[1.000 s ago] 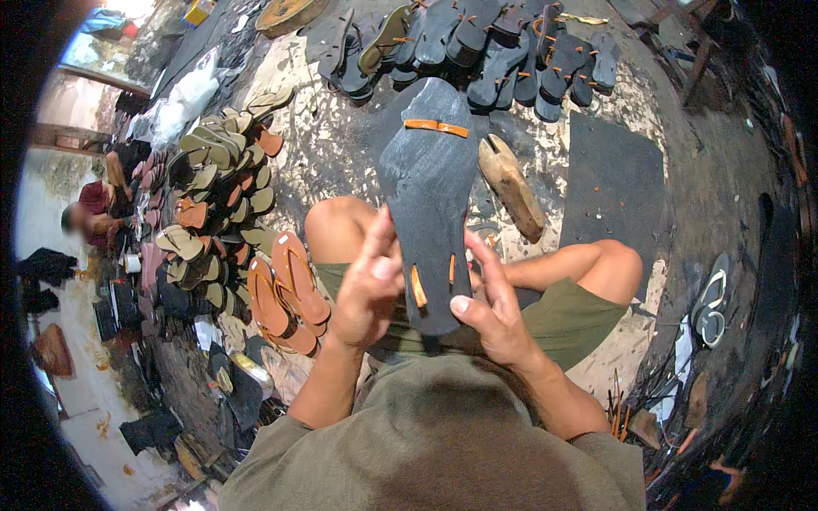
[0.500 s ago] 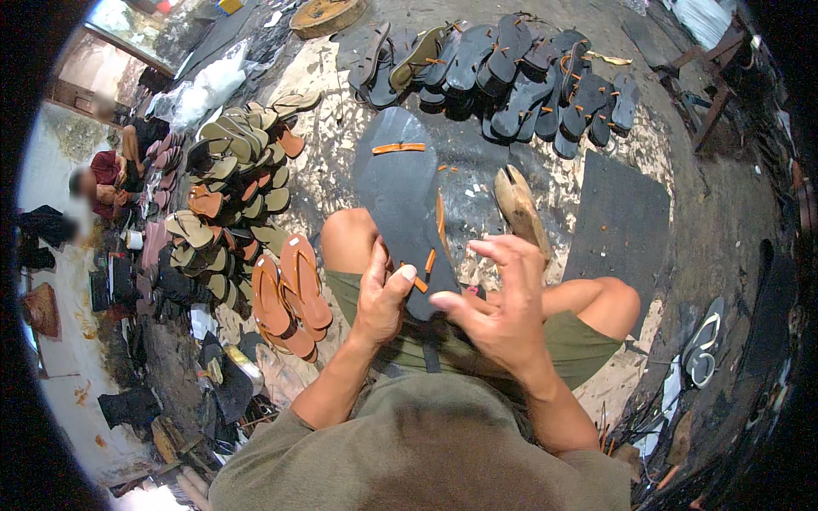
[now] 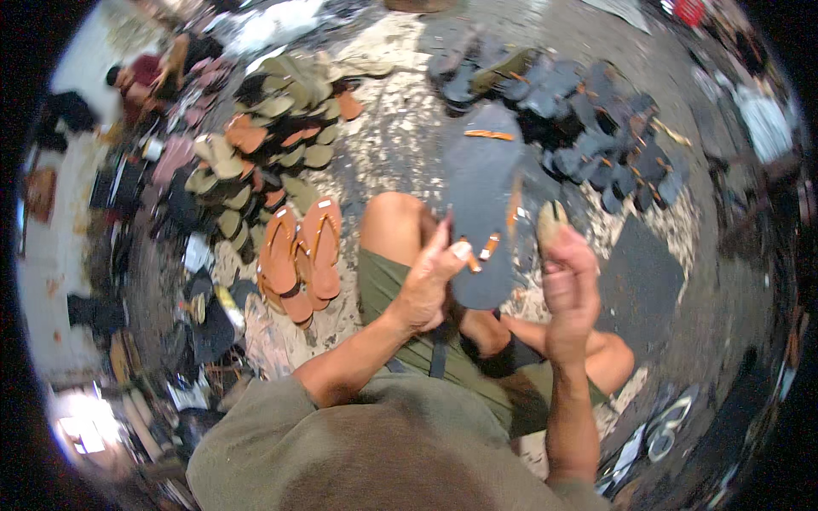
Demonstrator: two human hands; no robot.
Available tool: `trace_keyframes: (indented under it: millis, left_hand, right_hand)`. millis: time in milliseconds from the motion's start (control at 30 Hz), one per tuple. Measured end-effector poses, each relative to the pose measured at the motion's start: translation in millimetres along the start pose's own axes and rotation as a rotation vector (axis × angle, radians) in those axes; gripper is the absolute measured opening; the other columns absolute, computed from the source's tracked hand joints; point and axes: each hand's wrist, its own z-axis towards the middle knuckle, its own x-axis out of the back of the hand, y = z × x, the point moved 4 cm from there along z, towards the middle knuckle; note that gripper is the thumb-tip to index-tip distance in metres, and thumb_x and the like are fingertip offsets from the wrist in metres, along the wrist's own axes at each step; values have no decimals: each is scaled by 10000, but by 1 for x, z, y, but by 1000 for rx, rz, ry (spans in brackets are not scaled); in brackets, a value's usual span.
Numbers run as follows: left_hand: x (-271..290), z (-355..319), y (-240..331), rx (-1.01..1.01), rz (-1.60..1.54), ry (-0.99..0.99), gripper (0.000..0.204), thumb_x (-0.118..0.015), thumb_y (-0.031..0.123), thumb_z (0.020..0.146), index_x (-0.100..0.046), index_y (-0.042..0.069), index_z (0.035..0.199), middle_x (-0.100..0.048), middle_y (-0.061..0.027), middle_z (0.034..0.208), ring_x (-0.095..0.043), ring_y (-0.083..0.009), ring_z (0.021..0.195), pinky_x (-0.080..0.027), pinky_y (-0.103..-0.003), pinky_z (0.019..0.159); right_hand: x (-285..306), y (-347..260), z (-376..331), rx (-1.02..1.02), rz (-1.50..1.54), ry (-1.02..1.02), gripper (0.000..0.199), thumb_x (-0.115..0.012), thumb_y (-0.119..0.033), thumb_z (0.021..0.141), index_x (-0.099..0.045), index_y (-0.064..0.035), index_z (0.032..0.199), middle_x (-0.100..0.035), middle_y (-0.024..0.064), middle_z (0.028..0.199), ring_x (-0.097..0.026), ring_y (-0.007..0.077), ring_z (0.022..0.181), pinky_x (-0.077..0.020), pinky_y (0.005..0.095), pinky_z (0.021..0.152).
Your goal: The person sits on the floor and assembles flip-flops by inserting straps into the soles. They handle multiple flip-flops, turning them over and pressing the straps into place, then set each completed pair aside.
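Observation:
My left hand (image 3: pixel 429 283) grips the edge of a large black flip-flop (image 3: pixel 482 192), its thumb near the heel half. The underside faces up, with an orange strap piece (image 3: pixel 489 134) across the toe end and two orange strap ends poking out near the heel. More orange strap shows along its right side. My right hand (image 3: pixel 569 281), blurred, is curled closed in front of a wooden shoe last (image 3: pixel 552 223). It covers the last's lower part; whether the fingers touch it, or hold anything, is hidden.
Tan flip-flops (image 3: pixel 324 247) lie left of my knee, beside heaped olive and brown sandals (image 3: pixel 294 94). Black flip-flops (image 3: pixel 588 111) are piled ahead. A dark flat sheet (image 3: pixel 643 272) lies to the right, white-strapped footwear (image 3: pixel 666 426) at lower right. Another person (image 3: pixel 141 89) sits far left.
My right hand has left the flip-flop's heel, moved right and curled closed by the wooden last. My left hand still holds the flip-flop, now more upright in view. The whole view has shifted.

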Motion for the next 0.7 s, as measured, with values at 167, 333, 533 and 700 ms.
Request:
trace_keyframes:
  millis: [167, 333, 533, 700]
  left_hand:
    - [-4, 8, 0, -176, 586, -447, 875, -527, 359, 1090, 40, -20, 1637, -155, -146, 1705, -333, -213, 1471, -283, -337, 1209]
    - [34, 46, 32, -218, 269, -19, 710, -459, 449, 1098, -192, -8, 1571, -341, -131, 1583, -339, -223, 1431, -273, -391, 1216]
    - [155, 74, 107, -280, 67, 125, 796, -425, 668, 1029, -391, 74, 1557, -520, -139, 1501, -569, -315, 1300, -465, -470, 1108]
    - [387, -26, 167, -353, 334, 670, 562, -512, 467, 1072, -459, 114, 1506, -575, -51, 1350, -581, -217, 1231, -481, -368, 1026]
  right_hand:
    - [-41, 37, -19, -732, 1345, -89, 719, -614, -479, 1023, -371, -61, 1556, -516, 147, 1484, -551, 280, 1314, -476, 437, 1088]
    - [-48, 13, -6, -457, 357, 53, 806, -813, -184, 889, -345, -38, 1530, -534, 144, 1408, -569, 286, 1256, -479, 427, 1068]
    - [-55, 45, -1, -213, -189, -181, 711, -817, -223, 884, -442, -64, 1467, -613, 217, 1337, -642, 305, 1197, -499, 418, 1025]
    - [-8, 148, -12, -432, -459, -95, 669, -779, -319, 902, -477, -57, 1439, -674, 196, 1195, -665, 304, 1131, -513, 421, 986]
